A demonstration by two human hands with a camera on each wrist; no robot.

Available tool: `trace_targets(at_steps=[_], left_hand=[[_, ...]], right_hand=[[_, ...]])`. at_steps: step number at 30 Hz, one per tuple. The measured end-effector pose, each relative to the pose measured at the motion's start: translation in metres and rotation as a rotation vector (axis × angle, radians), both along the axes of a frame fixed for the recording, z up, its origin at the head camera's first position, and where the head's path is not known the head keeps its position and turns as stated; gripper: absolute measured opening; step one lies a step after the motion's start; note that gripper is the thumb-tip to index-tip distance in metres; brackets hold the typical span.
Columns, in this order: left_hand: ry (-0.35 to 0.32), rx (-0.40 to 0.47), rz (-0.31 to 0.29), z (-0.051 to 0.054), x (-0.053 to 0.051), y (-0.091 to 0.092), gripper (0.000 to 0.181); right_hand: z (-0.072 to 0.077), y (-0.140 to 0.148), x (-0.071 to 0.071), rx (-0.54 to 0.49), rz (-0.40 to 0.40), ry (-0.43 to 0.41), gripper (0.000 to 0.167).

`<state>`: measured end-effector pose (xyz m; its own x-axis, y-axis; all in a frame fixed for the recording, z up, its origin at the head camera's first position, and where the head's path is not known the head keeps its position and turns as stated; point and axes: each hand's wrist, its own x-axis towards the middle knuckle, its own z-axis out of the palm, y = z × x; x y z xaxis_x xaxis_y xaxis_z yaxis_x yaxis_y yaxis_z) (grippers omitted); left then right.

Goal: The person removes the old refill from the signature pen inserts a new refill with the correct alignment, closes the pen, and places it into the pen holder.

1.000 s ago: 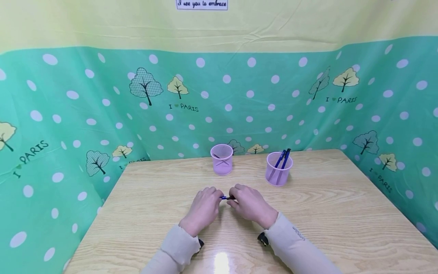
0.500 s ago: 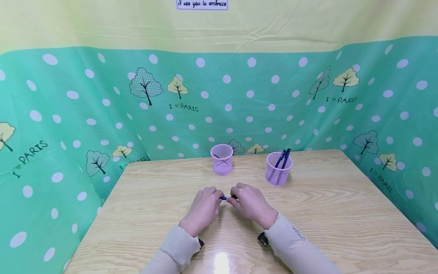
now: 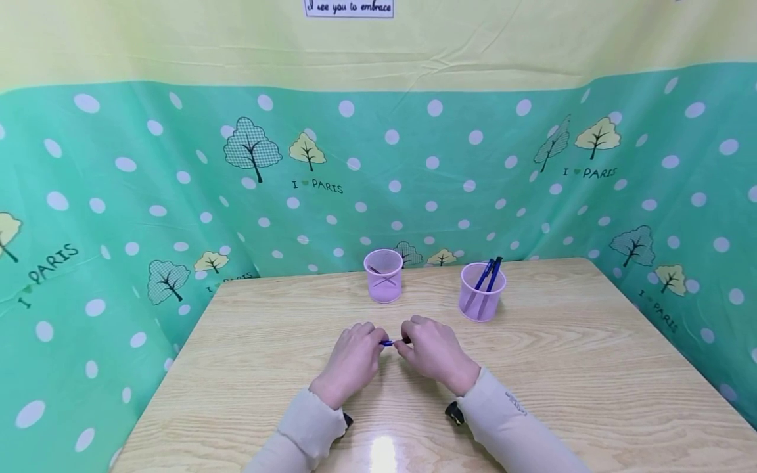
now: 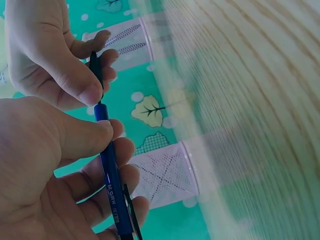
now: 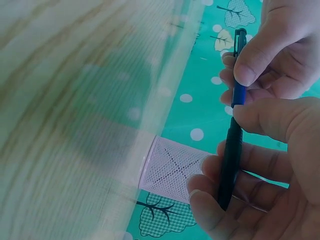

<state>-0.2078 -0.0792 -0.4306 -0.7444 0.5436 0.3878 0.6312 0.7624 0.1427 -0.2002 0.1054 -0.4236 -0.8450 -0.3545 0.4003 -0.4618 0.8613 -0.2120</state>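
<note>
Left hand [image 3: 353, 358] and right hand [image 3: 434, 353] pinch opposite halves of a slim blue-and-black pen [image 4: 110, 172] over the pale wooden desk [image 3: 278, 322].

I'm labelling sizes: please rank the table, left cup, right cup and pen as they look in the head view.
1. Table
2. Right cup and left cup: unranked; the right looks slightly larger but stands nearer
3. Pen, mostly hidden

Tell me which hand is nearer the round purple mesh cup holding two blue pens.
Right: the right hand is in front of the cup, to its left; the left hand is farther left.
</note>
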Motion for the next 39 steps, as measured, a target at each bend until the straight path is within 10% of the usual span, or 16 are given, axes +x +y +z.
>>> trace_targets(at_steps=[39], left_hand=[[-0.035,0.033,0.02,0.0043,-0.0011,-0.003,0.013]], right_hand=[[0.0028,0.0009,0.0007,-0.013,-0.061,-0.005,0.017]])
